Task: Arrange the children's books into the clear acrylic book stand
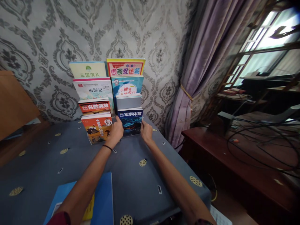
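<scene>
Between my two hands stands a dark blue book (131, 122) with a night scene on its cover, at the front of the right-hand row. My left hand (116, 129) grips its left edge, close to the orange book (97, 128) in the left row. On its right edge my right hand (146, 131) has its fingers closed. Behind the dark blue book rise a grey-covered book (128, 102), a teal book (127, 85) and a yellow-edged pink-titled book (126, 68). The left row also holds a red book (95, 107), a white book (95, 90) and a cream book (89, 70).
A blue book (103, 197) lies near the front edge of the cloth-covered table (138, 178), partly under my left forearm. Patterned wallpaper and a tied purple curtain (194, 68) are behind. To the right, a dark red desk (234, 156) carries tangled black cables (264, 132).
</scene>
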Demonstrator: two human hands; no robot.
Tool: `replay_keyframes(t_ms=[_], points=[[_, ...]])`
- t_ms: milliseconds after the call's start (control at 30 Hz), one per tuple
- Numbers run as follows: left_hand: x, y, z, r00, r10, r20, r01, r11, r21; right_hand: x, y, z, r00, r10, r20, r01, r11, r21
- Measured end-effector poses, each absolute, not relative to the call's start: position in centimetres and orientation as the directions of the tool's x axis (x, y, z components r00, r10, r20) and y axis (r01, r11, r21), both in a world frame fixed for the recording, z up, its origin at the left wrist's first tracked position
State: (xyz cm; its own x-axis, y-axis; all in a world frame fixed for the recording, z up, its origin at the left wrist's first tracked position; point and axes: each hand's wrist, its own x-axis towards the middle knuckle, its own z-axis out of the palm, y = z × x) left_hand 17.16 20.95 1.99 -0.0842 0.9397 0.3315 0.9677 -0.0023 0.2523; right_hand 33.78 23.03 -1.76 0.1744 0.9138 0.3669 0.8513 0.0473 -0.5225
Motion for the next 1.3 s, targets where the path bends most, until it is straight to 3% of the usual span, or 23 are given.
replay_keyframes(t_ms=[867, 1133, 1300], points=[[17.3, 20.4, 1.9, -0.096, 0.955, 0.28, 0.975, 0.033, 0.22, 33.3, 22.2, -1.1, 0.207, 0.926, 0.317, 0.841, -0.003, -0.541], [17.1, 20.4, 1.8, -0.072, 0.956, 0.285, 0.974, 0.006, 0.225, 33.5, 22.7, -1.7, 0.206, 0.914, 0.35, 0.816, 0.037, -0.577], [17.1, 20.0, 2.1, -0.065, 0.963, 0.263, 0.974, 0.004, 0.227, 33.7, 23.4, -2.7, 0.234, 0.876, 0.422, 0.733, 0.126, -0.668]])
